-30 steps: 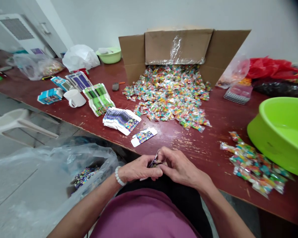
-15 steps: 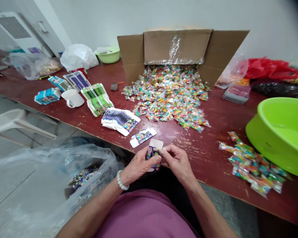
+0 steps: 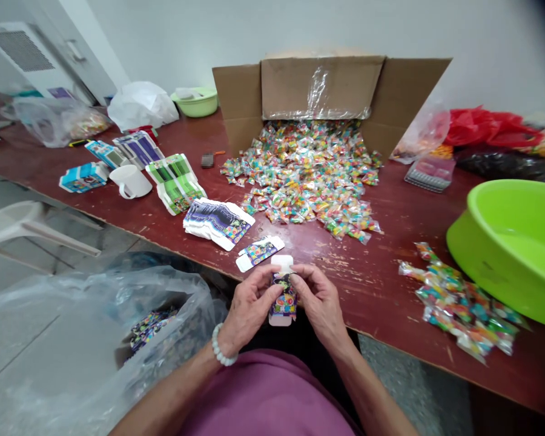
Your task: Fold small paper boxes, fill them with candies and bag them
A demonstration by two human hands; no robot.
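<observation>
Between my two hands is a small purple printed box [image 3: 283, 301], held upright with white flaps at its top and bottom. My left hand [image 3: 252, 309], with a beaded bracelet at the wrist, pinches its left side. My right hand [image 3: 320, 303] grips the upper right side with thumb and fingers. Just beyond them a flattened purple box [image 3: 260, 251] lies on the table, and a fanned stack of purple boxes [image 3: 218, 221] is to its left. Wrapped candies [image 3: 313, 175] spill from a large cardboard box [image 3: 322, 88] behind.
A green basin [image 3: 508, 242] stands at the right beside a small candy pile [image 3: 461, 300]. A white mug [image 3: 131, 181] and green cartons [image 3: 175, 181] are on the left. Below the table edge is a clear plastic bag [image 3: 177, 303]; a white stool [image 3: 36, 227] stands further left.
The purple box has turned more upright, and its printed front and lower flap show more. My right hand has moved from its front to its right side.
</observation>
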